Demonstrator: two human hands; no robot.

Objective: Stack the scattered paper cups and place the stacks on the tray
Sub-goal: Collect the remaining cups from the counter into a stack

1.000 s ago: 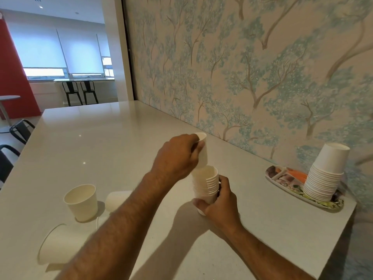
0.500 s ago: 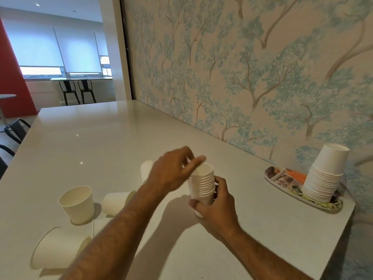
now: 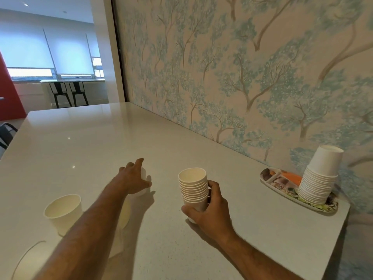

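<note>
The next loose cup (image 3: 143, 179) stands on the tabletop (image 3: 84, 142) just beyond the left hand (image 3: 132, 179), which reaches forward over it, fingers partly spread and the thumb low against its wall. The hand covers most of the cup, so I cannot tell whether the fingers have closed on it, nor for sure whether its mouth faces up. It lies to the left of the growing stack (image 3: 194, 187), so the left hand is plainly the nearer one.

The right hand (image 3: 210, 209) curls round the lower part of that stack, holding it upright, mouth up, rolled rims ribbed one above another. The cups are plain white paper, tapered, thin-walled and likely easy to crush.

Another open cup (image 3: 63, 212) stands near the left edge, and a curved rim (image 3: 26, 253) shows at the near left corner. At the right end, against the tree-patterned wall, an oval printed tray (image 3: 278, 181) already bears an inverted stack (image 3: 319, 176).
</note>
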